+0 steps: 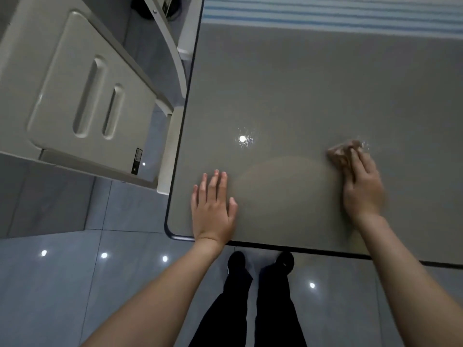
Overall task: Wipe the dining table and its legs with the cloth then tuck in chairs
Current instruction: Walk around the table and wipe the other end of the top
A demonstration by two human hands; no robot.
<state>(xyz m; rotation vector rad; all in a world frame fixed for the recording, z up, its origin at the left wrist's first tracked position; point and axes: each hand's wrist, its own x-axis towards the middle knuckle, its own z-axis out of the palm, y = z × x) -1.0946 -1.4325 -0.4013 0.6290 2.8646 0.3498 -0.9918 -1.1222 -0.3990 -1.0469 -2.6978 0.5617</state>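
Note:
The grey glossy dining table (pixel 313 91) fills the right and middle of the view, its rounded near-left corner at the bottom. My left hand (pixel 213 209) lies flat on the tabletop near that corner, fingers apart and holding nothing. My right hand (pixel 360 184) presses a crumpled brownish cloth (pixel 342 152) onto the tabletop further right; the cloth is bunched under my fingertips and looks blurred. A white chair (pixel 82 91) stands to the left of the table, its seat out from under the table edge.
A blue-and-white striped mat (pixel 338 13) lies along the far end of the table. The floor (pixel 62 284) is shiny grey tile with light reflections. My dark-trousered legs and shoes (pixel 260 266) stand right at the table's near edge.

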